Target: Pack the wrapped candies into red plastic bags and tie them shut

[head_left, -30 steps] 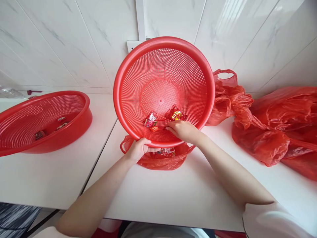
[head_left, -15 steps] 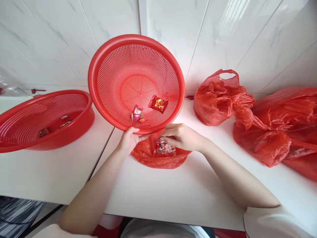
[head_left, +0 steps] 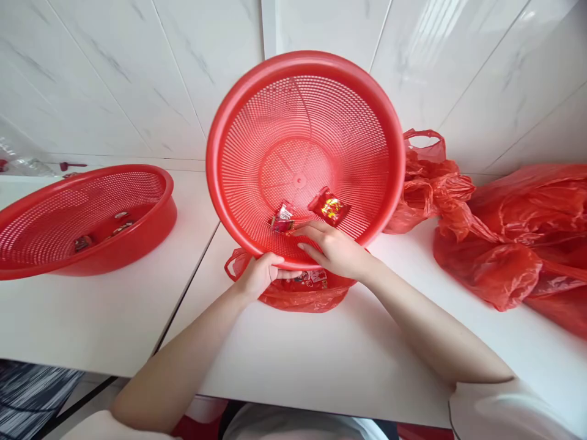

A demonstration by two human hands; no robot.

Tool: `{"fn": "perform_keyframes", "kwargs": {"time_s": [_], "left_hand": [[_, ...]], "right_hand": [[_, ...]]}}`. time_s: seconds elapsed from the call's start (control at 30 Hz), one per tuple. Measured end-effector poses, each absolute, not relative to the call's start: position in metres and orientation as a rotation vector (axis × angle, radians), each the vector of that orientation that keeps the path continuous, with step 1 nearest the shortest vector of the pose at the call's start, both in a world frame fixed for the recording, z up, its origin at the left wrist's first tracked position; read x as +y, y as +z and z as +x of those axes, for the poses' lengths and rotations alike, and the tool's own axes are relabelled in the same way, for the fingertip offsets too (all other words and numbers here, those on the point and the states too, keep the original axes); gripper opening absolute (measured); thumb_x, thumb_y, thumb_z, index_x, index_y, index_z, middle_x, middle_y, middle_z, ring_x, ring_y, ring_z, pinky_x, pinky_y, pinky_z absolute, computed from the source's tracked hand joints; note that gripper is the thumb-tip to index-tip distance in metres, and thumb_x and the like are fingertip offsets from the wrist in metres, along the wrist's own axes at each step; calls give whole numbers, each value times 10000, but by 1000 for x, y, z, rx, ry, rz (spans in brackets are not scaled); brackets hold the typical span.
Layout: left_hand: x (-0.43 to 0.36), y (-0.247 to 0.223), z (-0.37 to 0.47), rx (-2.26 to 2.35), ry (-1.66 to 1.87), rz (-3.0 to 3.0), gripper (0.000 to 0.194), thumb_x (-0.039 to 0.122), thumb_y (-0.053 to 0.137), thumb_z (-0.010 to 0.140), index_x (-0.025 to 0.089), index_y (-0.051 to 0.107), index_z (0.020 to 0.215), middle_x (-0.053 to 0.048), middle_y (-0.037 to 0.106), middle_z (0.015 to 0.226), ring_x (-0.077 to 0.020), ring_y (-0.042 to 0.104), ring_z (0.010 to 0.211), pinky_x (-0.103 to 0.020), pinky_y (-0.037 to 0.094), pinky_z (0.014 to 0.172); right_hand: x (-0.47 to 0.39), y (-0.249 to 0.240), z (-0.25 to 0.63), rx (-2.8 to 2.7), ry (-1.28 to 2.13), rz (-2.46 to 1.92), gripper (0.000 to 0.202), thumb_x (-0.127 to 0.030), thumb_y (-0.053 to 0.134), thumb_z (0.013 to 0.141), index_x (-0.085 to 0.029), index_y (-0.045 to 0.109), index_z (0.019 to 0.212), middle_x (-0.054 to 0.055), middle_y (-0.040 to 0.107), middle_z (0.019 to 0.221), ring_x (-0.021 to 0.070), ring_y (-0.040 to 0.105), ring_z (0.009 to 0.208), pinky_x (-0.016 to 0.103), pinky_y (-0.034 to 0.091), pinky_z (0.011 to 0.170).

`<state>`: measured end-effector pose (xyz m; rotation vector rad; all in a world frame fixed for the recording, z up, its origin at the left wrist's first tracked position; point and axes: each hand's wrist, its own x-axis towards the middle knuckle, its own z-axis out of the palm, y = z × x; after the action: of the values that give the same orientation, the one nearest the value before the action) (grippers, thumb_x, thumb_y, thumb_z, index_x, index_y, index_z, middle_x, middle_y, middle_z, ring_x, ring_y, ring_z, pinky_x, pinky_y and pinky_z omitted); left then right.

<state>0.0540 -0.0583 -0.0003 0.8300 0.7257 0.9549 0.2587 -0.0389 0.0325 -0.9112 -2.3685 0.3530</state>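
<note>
One shiny red packet (head_left: 331, 208) lay just beyond the right hand (head_left: 337, 250), inside the tilted red basket (head_left: 216, 177); whether the bent fingers (head_left: 316, 227) pinched anything, I could not tell. Another small packet (head_left: 283, 217) lay by their tips. The left hand (head_left: 259, 276) grasped the basket's near rim, and beneath that grip sat an open red bag (head_left: 302, 303).

Red bags (head_left: 305, 301) on white table (head_left: 330, 360)
</note>
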Motion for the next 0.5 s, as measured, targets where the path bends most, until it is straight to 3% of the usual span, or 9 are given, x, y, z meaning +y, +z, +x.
{"fn": "perform_keyframes", "kwargs": {"time_s": [0.13,0.3,0.5], "left_hand": [[-66,-3,61,717,859,828,364,138,579,752,170,673,1102,-95,726,1086,-344,608,1157,-566,505,955],[-62,-5,59,739,869,803,382,143,586,737,161,665,1110,-98,728,1070,-338,615,1146,-558,500,966],[-56,-6,55,742,905,792,347,140,576,722,133,679,1053,-103,742,1020,-332,641,1098,-541,509,955]], "right_hand": [[-35,23,260,-2459,446,-946,379,-214,468,954,-162,524,1325,154,592,1296,261,583,1177,449,499,971],[-31,19,263,-2505,499,-896,366,-142,491,919,-165,580,1273,124,674,1124,234,641,1050,387,523,900],[-28,24,266,-2331,644,-1003,366,-118,456,911,-200,635,1219,66,709,1094,184,667,940,330,515,859]]}}
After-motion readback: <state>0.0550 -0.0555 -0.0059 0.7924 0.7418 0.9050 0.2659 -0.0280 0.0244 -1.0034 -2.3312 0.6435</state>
